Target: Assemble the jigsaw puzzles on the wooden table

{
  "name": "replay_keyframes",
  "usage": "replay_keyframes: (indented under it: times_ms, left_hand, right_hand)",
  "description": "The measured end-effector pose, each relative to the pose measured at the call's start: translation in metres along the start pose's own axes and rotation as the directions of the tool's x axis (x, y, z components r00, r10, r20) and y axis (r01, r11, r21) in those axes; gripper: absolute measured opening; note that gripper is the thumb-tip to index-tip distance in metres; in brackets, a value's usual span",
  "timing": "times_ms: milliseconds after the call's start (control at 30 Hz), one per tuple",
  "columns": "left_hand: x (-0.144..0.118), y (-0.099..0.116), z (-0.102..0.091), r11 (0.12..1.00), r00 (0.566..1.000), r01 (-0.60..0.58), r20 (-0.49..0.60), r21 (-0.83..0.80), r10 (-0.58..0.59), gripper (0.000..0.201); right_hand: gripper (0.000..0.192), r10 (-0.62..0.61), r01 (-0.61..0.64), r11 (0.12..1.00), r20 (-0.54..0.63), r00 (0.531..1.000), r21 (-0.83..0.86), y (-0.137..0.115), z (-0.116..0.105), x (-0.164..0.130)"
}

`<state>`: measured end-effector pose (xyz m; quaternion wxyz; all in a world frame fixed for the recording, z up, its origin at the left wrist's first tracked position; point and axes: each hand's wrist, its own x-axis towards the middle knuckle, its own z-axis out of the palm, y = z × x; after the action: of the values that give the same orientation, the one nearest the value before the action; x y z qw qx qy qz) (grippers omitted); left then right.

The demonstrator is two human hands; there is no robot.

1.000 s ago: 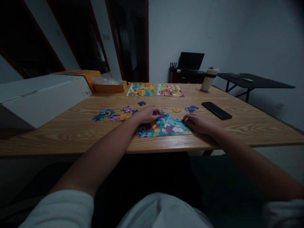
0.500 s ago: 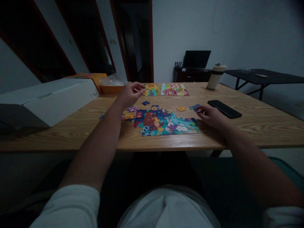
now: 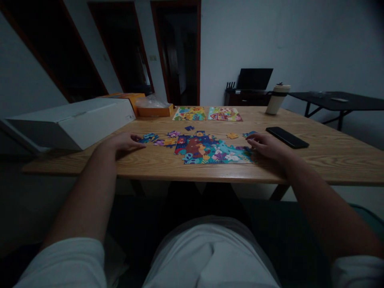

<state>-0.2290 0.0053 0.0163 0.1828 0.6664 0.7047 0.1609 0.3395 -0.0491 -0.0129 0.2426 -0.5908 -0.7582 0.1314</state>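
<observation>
In the head view, the left hand (image 3: 127, 144), fingers loosely parted, is just beside loose, knobbed blue jigsaw pieces (image 3: 149, 137) on the light-brown wooden bench (image 3: 156, 167). The partly assembled, multicoloured animal jigsaw (image 3: 207, 150) lies between both hands, its right edge beside the curled right hand (image 3: 264, 145); whether that grips anything cannot be told.

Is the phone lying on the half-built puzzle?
No, the phone lies on the wooden table, apart from the half-built puzzle.
</observation>
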Motion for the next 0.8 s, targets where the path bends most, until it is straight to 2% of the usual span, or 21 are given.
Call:
replay_keyframes:
  times_ms: [200,333,433,533,667,800]
  left_hand:
    - [0.001,0.002,-0.002,0.999,1.000,-0.015,0.006,-0.037,0.016,0.045]
    - [0.008,-0.008,0.000,0.997,0.999,0.010,-0.044,-0.077,-0.013,0.049]
    - [0.013,-0.014,0.000,0.996,0.997,-0.018,-0.073,-0.091,0.011,0.057]
    - [0.014,-0.019,-0.002,0.999,0.997,-0.006,-0.083,-0.049,0.002,0.062]
    - [0.013,-0.020,-0.003,1.000,0.993,0.006,-0.118,0.030,-0.002,0.057]
    - [0.008,-0.016,-0.001,0.999,0.988,0.043,-0.152,0.019,-0.040,0.055]
  right_hand:
    - [0.036,-0.014,0.013,1.000,0.031,0.999,0.009,0.004,0.000,0.000]
    - [0.035,0.001,-0.001,1.000,-0.014,1.000,0.019,0.009,0.000,0.001]
    - [0.033,-0.017,0.018,1.000,-0.045,0.999,0.019,0.011,0.001,0.003]
    - [0.033,-0.017,0.018,0.999,-0.039,0.999,0.028,0.008,0.001,0.002]
    - [0.034,0.001,-0.001,1.000,-0.005,1.000,-0.001,0.001,0.001,-0.001]
    - [0.032,0.010,-0.010,0.999,0.000,1.000,-0.035,-0.002,-0.001,-0.002]
